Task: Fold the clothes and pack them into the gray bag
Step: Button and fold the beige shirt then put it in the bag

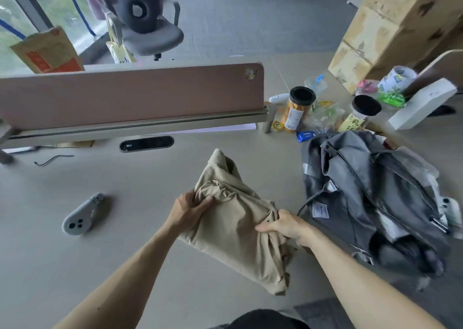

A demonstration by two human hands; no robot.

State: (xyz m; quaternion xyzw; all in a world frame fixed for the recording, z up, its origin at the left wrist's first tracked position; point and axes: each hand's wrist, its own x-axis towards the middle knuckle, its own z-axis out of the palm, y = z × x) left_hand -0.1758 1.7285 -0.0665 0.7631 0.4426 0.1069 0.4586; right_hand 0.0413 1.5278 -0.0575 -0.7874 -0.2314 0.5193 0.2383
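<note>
A folded beige garment (233, 223) lies bunched on the worktop (125, 253), just left of the gray bag (370, 198). The left hand (190, 208) grips the garment's upper left edge, fingers (208, 200) curled into the cloth. The right hand (288, 226) pinches a gather of fabric at its right side. A gray controller (81, 215) rests well to the left, and 2 black-lidded jars (298, 108) stand behind the bag.
</note>
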